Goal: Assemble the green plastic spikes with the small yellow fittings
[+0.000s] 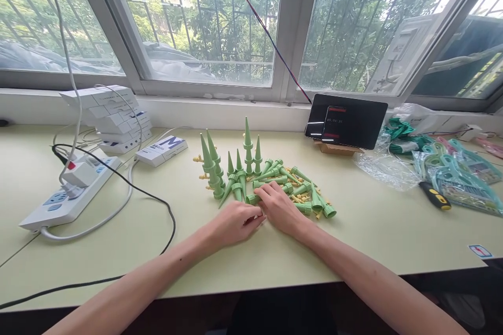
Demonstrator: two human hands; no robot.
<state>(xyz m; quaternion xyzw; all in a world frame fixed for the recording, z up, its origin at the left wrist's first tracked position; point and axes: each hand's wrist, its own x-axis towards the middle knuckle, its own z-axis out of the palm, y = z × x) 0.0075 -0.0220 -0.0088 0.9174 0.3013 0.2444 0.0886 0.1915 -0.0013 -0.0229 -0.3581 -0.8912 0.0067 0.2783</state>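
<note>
Left hand (236,221) half-curled (grip unclear); right hand (278,207), fingers bent, touches green cones (281,180).

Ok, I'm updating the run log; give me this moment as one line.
left hand: grip hidden; right hand: at green cone pile, grip hidden; cone stacks: upright, left of pile; dark tablet: beyond pile

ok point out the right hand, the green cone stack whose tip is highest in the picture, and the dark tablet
right hand (277,205): head view, back of the hand
green cone stack (247,145): head view, around mid-height
dark tablet (363,124): head view, right part of its screen
</note>
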